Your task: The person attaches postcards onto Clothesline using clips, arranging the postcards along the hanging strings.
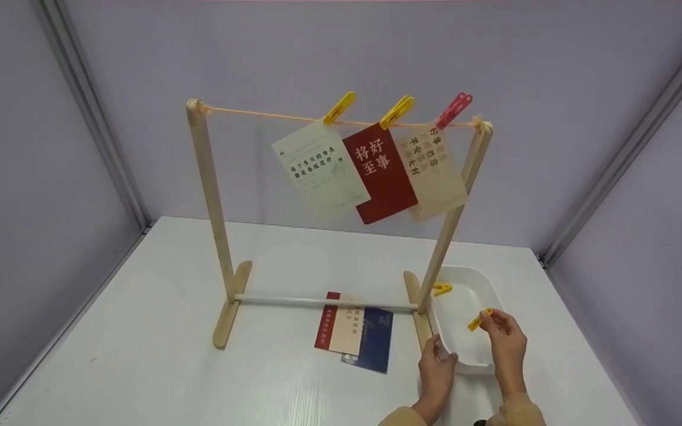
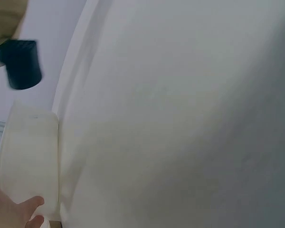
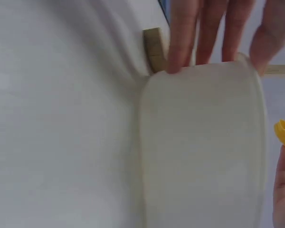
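Near the front left corner of a white plastic tub (image 1: pixel 470 364), my left hand (image 1: pixel 437 368) grips the wall; the right wrist view shows its fingers (image 3: pixel 183 42) against the outside and the thumb at the rim. Above the tub, my right hand (image 1: pixel 505 340) pinches a yellow clothespin (image 1: pixel 476 322) between thumb and fingers. Another yellow clothespin (image 1: pixel 442 289) lies at the tub's far left. In the left wrist view, my left hand (image 2: pixel 12 209) appears at the lower left beside the tub's pale wall (image 2: pixel 31 152).
Left of the tub stands a wooden frame (image 1: pixel 214 207) with an orange string (image 1: pixel 258 112). A white card (image 1: pixel 323 168), a red card (image 1: pixel 379 177) and a cream card (image 1: pixel 436 183) hang from it by clothespins. Overlapping cards (image 1: pixel 370 349) lie on the white table (image 1: pixel 157 331).
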A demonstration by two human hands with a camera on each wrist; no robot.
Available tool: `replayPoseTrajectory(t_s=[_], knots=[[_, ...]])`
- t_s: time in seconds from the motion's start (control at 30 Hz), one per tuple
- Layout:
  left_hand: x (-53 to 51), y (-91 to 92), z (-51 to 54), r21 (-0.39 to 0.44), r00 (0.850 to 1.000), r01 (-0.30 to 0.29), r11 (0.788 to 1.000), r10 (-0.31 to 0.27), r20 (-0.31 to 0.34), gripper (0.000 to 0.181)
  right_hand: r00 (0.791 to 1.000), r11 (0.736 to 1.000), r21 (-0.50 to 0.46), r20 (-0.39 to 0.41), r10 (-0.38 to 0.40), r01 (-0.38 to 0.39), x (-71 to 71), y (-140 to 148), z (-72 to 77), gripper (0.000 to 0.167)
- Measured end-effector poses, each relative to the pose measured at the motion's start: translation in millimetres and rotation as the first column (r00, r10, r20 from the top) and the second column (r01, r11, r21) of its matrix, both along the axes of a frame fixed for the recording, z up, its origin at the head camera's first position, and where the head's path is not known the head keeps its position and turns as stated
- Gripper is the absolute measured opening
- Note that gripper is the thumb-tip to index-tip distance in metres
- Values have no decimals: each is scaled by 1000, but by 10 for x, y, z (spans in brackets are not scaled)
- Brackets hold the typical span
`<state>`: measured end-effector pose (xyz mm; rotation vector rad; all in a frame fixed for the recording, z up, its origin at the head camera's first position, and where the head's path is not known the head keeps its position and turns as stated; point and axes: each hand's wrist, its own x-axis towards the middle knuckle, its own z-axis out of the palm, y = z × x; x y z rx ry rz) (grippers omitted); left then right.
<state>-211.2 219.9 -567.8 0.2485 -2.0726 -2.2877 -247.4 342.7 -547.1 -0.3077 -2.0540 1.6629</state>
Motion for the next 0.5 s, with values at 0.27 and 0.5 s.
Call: replayPoseTrajectory(t_s=[0.27,0.5], knots=[[-59,-249,79,-91,996,60,994,-66,-63,49,994,997,63,-110,-27,35,-12,66,-305,39],[-236,-1269,72,-753,936,104,650,-320,-146,40,997,998,68,-79,-11,16,-148,231,-547,38]])
